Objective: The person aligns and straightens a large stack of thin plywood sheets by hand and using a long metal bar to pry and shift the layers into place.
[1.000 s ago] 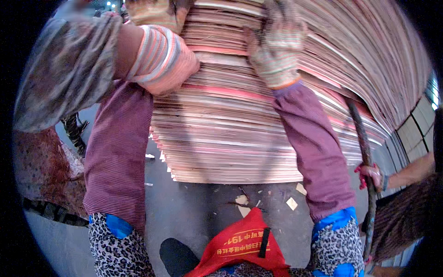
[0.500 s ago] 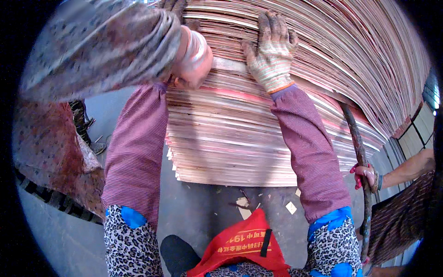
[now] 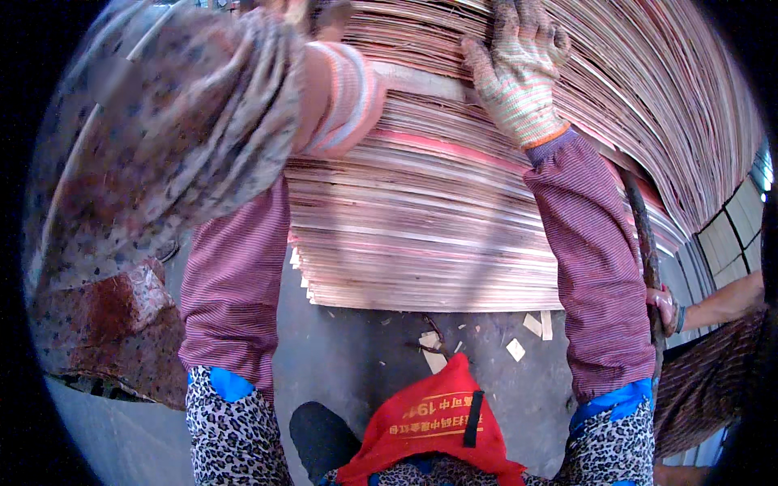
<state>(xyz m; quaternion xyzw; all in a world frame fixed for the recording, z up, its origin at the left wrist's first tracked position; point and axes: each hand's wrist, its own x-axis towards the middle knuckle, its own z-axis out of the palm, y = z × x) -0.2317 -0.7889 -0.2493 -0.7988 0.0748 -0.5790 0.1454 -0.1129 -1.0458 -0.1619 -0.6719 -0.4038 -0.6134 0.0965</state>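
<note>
At the far left, from where I stand, a co-worker's spotted sleeve (image 3: pixel 178 121) reaches across, ending in a striped cuff (image 3: pixel 348 97) that lies over the wearer's left arm (image 3: pixel 235 300), in its purple sleeve. That covers most of the left hand; some blurred fingers show above it, but I can't tell whose they are or how they stand. In the middle is the big stack of thin sheets (image 3: pixel 429 259), edges facing us, above scraps (image 3: pixel 515 350) on the grey floor (image 3: pixel 478 397). The gloved right hand (image 3: pixel 523 73) lies against those edges, the stack under its fingers and on both sides of them; thumb spread away, the others unclenched, pointing away from the wearer. Farther right, another person's hand (image 3: pixel 663 309) is at a dark rod (image 3: pixel 643 231) beside the stack.
</note>
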